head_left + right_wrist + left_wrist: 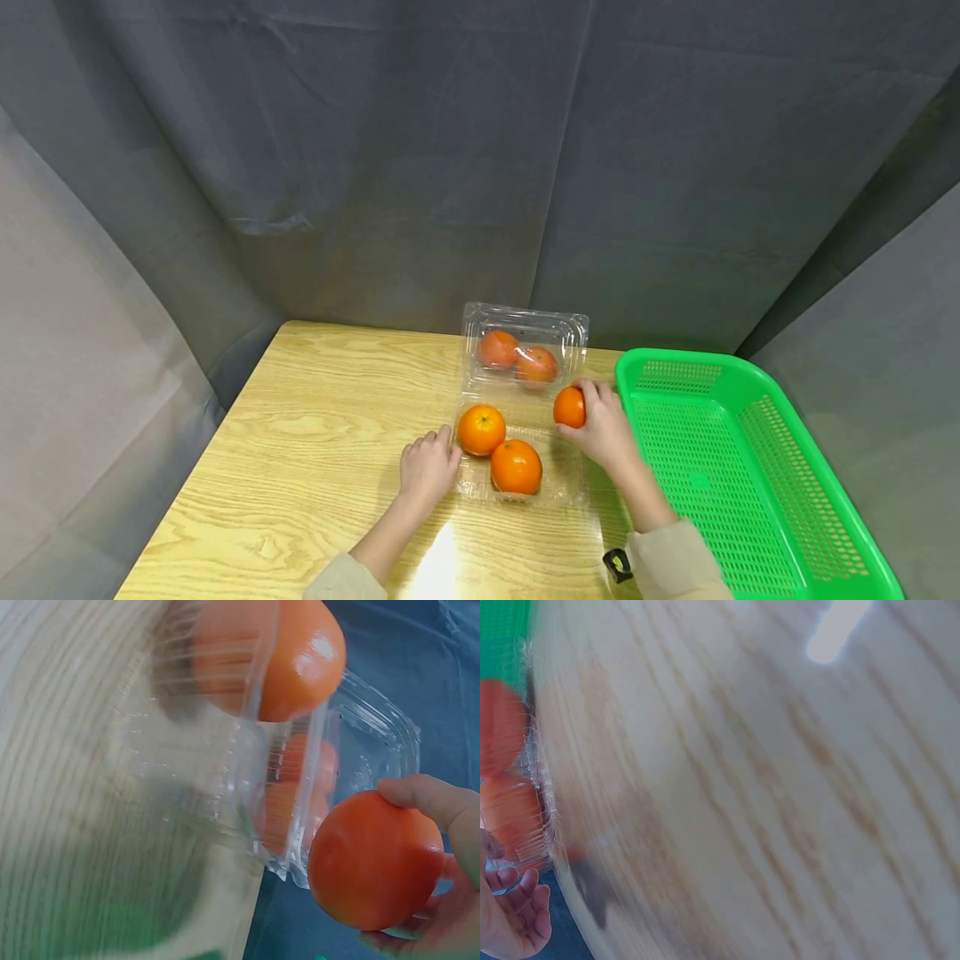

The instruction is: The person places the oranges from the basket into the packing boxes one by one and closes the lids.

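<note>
My right hand (609,429) grips an orange (375,859) with thumb and fingers, above the right side of an open clear plastic clamshell container (558,487). Two oranges sit side by side in the container's near half: one orange (482,430) at the left and another orange (516,467) nearer the front. At the container's left edge, my left hand (429,467) pinches the rim between thumb and fingers (540,922). Behind, two more oranges (498,349) show through the clear plastic of the raised far part (570,333).
A green plastic basket (699,479) with perforated walls stands to the right, close beside my right forearm. The wooden table (300,433) extends to the left. Grey cloth (390,167) hangs behind the table and along both sides.
</note>
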Demonstrator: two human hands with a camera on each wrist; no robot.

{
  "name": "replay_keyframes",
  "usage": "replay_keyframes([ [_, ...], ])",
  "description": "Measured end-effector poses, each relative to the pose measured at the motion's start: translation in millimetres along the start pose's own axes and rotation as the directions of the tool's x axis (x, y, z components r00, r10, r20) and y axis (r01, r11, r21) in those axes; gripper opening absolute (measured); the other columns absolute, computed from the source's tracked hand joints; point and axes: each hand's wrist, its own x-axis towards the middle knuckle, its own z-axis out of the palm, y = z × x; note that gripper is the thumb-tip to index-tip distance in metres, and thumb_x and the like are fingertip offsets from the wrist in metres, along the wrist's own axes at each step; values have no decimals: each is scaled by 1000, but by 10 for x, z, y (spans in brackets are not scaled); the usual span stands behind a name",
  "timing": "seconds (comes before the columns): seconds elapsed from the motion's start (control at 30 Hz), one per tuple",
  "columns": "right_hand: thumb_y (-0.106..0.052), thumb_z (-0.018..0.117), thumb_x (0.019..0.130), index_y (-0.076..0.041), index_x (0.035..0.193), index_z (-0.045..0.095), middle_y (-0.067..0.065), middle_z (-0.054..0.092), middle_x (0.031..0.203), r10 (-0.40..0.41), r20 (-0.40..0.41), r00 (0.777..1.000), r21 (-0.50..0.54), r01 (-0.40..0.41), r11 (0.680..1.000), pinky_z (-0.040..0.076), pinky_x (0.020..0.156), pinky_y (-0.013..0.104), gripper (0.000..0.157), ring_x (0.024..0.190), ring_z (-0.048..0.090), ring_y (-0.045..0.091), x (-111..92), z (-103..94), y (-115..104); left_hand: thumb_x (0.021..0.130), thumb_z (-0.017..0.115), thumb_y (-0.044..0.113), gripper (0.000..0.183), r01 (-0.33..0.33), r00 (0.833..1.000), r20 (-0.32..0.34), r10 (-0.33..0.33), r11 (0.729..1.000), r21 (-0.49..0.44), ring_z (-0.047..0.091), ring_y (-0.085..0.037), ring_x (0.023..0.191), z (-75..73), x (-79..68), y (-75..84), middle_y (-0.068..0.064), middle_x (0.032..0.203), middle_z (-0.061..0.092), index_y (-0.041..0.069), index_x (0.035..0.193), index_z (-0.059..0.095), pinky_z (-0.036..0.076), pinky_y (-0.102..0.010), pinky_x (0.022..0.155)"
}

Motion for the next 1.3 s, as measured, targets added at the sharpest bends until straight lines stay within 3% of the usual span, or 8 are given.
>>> replay_keyframes([
  [0.4, -25, 81, 63, -3, 120, 47, 26, 46, 118, -13, 31, 999, 2, 13, 1000, 45, 79, 54, 70, 102, 47, 40, -1, 184, 37, 84, 54, 24, 24, 11, 1000, 12, -11, 1000, -7, 55, -20, 57, -1, 1, 1, -6, 70, 61, 7, 98, 62, 42, -31, 51],
  [0.73, -19, 83, 61, -2, 117, 50, 26, 47, 118, -72, 18, 997, 11, 72, 997, 43, 83, 54, 68, 105, 47, 42, 20, 282, 16, 84, 54, 23, 23, 6, 1000, 4, -6, 1000, -11, 55, -20, 56, 3, 3, -4, -5, 69, 60, 7, 97, 63, 41, -30, 50],
  [1.3, -9, 84, 57, -2, 116, 52, 23, 47, 119, -170, 100, 980, 43, 166, 985, 43, 84, 54, 67, 107, 46, 42, 34, 372, 6, 85, 53, 25, 26, 14, 1000, 26, -13, 1000, -6, 55, -19, 57, -13, -3, 11, -6, 72, 62, 7, 101, 63, 43, -30, 52],
])
